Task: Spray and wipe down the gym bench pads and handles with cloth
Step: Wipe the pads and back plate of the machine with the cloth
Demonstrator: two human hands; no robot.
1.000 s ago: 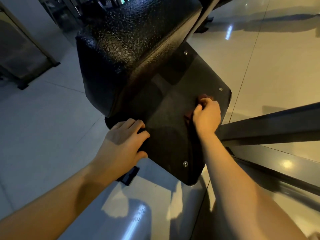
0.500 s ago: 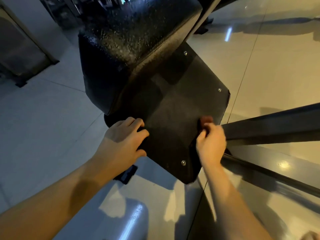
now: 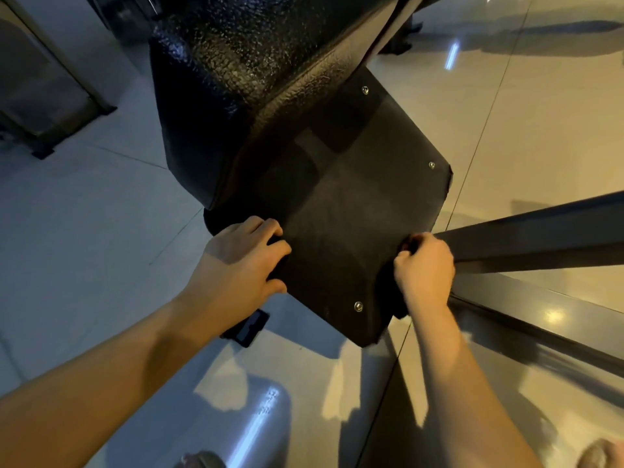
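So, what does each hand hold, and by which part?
The left hand grips the black board at its left edge. The right hand bunches what seems a dark cloth, at the board's right edge.

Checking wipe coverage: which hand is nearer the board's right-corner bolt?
Right. The right hand, clutching a dark cloth, is below the bolt at the board's right edge; the left hand grips the far left edge.

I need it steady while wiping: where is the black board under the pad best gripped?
Take the grip on the left edge of the black board, from the left, fingers on top, thumb under. It is thin and juts past the pad, so that edge is free; the left hand holds there. The right hand with the cloth and a metal bar crowd the right edge.
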